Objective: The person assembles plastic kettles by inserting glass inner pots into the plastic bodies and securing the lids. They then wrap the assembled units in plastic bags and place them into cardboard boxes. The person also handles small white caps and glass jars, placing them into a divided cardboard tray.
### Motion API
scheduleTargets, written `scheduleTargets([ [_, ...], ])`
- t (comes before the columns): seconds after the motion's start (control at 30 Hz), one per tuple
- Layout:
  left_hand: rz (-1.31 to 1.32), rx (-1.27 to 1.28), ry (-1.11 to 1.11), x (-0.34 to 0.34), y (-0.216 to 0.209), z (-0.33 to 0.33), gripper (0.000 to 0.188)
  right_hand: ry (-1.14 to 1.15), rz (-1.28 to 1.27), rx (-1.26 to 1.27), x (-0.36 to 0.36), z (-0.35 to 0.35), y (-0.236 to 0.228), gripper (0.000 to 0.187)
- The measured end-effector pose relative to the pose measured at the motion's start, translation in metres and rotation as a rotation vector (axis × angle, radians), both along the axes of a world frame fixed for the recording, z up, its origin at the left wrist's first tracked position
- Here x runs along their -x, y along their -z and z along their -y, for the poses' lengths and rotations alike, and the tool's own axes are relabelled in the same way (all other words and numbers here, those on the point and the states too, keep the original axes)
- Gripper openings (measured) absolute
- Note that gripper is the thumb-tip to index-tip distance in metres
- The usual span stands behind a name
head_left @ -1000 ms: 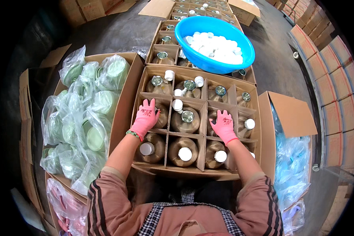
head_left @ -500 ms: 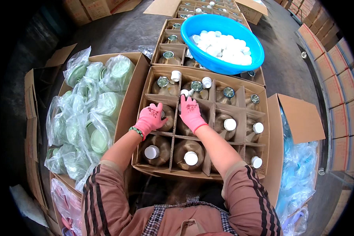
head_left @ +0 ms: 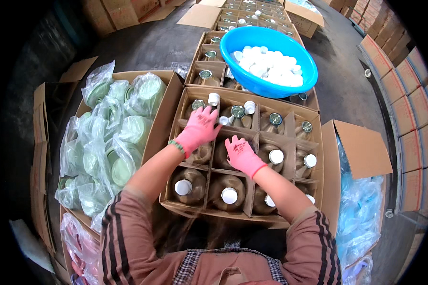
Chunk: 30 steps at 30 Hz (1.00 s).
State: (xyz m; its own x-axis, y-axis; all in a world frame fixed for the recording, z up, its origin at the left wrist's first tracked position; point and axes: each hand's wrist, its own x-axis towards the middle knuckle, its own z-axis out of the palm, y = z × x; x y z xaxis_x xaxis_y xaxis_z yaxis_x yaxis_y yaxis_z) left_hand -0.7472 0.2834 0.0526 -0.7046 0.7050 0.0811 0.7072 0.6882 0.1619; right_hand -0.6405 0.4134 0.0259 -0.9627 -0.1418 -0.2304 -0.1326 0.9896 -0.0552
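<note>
Left hand (head_left: 200, 129), fingers parted, near white cap (head_left: 224, 120) — right hand (head_left: 243, 155) over bottle (head_left: 220, 155), grip unclear

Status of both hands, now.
Left hand: open, spread over the divided carton.
Right hand: slightly curled, underside hidden; cannot tell whether it grips anything.

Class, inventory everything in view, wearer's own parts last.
Divided carton: one, brown, centre
Bottles: about twelve, clear, in carton
Basin: one, blue, beyond carton
Caps: many, white, basin and bottles
Bottle cartons: several, brown, behind
Bagged wares: many, green, pink, blue, purple, both sides
Side cartons: several, brown, both sides
Stacked cartons: many, brown, right
Flattened cardboard: several, brown, left
Floor: one, grey, beneath
Apron: one, checked, bottom
Bracelet: one, green, left wrist
Sleeves: two, brown, bottom
Left hand: one, pink-gloved, over left compartments
Right hand: one, pink-gloved, over middle compartments
</note>
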Motion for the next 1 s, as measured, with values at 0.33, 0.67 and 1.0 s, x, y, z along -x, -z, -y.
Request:
scheduleTargets([
  [0.33,0.125,0.285,-0.176,0.042,0.05,-0.074,0.05,0.04,0.009,0.013,0.022,0.003,0.02,0.044],
  [0.67,0.345,0.645,0.112,0.046,0.017,-0.076,0.053,0.177,-0.116,0.194,0.001,0.002,0.014,0.046],
  [1.0,0.437,-0.262,-0.109,0.052,0.019,-0.042,0.066,0.258,-0.349,0.264,0.09,-0.102,0.007,0.031],
])
